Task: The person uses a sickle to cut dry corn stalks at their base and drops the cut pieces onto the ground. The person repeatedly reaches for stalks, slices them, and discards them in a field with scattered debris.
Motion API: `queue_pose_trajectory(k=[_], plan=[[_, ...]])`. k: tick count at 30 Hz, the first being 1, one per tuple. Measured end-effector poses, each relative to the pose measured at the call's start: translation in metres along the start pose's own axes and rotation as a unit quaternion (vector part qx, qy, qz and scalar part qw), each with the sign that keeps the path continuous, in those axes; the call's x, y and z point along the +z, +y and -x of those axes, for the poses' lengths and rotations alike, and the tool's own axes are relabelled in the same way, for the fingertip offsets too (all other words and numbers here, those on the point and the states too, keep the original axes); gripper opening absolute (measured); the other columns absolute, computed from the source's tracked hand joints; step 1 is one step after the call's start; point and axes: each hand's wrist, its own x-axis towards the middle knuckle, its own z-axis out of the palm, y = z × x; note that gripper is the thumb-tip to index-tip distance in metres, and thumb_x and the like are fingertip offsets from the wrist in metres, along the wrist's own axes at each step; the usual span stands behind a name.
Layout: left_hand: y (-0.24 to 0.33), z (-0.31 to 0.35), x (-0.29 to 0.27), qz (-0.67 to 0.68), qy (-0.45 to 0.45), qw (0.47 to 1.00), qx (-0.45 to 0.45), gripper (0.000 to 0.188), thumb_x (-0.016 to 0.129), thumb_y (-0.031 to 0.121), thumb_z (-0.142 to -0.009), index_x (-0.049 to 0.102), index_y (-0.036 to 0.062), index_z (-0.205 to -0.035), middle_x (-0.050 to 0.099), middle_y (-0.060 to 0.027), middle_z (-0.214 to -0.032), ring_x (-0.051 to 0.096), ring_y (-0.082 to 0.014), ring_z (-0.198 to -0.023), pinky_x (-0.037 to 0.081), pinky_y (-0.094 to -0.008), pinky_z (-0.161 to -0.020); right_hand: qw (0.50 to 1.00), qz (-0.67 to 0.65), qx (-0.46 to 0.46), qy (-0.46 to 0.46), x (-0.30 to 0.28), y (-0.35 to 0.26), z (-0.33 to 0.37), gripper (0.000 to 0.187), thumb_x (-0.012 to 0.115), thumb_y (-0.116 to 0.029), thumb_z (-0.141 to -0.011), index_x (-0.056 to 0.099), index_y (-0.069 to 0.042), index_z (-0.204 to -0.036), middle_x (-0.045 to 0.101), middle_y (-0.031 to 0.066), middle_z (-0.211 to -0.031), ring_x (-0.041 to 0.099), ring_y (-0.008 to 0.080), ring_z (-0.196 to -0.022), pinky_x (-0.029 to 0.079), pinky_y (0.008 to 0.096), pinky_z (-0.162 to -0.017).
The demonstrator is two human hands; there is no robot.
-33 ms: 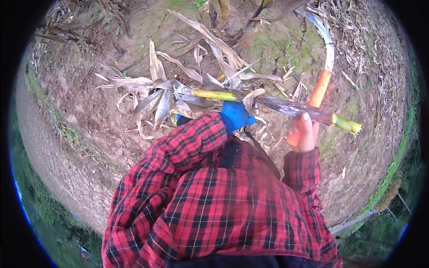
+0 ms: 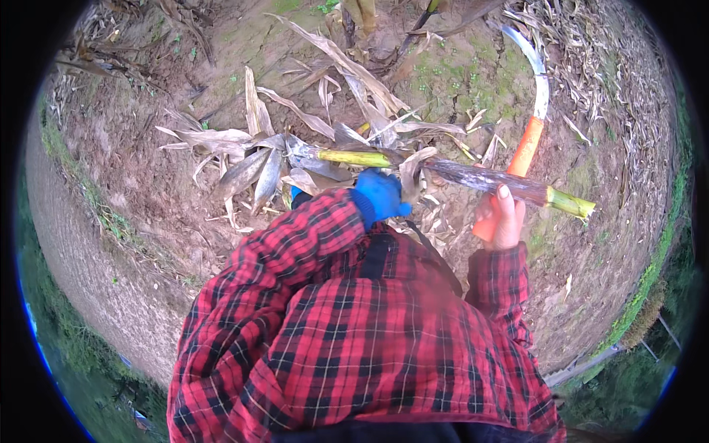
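Observation:
A cut plant stalk (image 2: pixel 480 177) lies crosswise in front of me, purple-brown along the middle with a yellow-green cut end at right. My right hand (image 2: pixel 505 215), bare, is closed around the orange handle of a sickle (image 2: pixel 541 88), its thumb pressed against the stalk. The curved blade points away, beyond the stalk. Just on the near side of the stalk's left part is my left hand (image 2: pixel 380 193), in a blue glove, its fingers curled. Beside it a dry leaf (image 2: pixel 410 173) hangs from the stalk. Whatever the left fingers hold is hidden.
Dry leaves (image 2: pixel 255 166) spread out at the stalk's left end. Longer withered leaves (image 2: pixel 354 66) reach beyond it. Standing stalks (image 2: pixel 360 18) rise at the far edge. Bare soil with mossy patches lies around, and leaf litter (image 2: pixel 620 81) covers the far right.
My left hand has shifted slightly left along the stalk. The sickle has barely moved, and the right hand keeps its hold.

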Motion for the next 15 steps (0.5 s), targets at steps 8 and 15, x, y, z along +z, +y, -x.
queue_pose_trajectory(k=[8, 15], plan=[[-0.099, 0.064, -0.016, -0.071, 0.328, 0.942, -0.002, 0.06, 0.046, 0.055, -0.079, 0.05, 0.0108, -0.121, 0.058, -0.0125, -0.109, 0.052, -0.0289, -0.103, 0.033, -0.0403, -0.096, 0.994, -0.098, 0.022, 0.05, -0.017, 0.011, -0.004, 0.026, 0.064, -0.01, -0.078, 0.044, -0.006, -0.095, 0.047, 0.0006, -0.071, 0.042, 0.0079, -0.048, 0.038, 0.0225, -0.041], [-0.101, -0.007, -0.026, -0.027, -0.047, 0.998, -0.034, 0.058, 0.052, 0.057, -0.072, 0.06, 0.0074, -0.1, 0.061, -0.0177, -0.096, 0.056, -0.033, -0.093, 0.041, -0.0417, -0.085, 0.996, -0.06, 0.028, 0.064, -0.025, 0.013, -0.006, 0.028, 0.059, -0.022, -0.081, 0.045, -0.008, -0.101, 0.057, 0.0097, -0.097, 0.04, 0.0062, -0.05, 0.037, 0.0217, -0.043]])
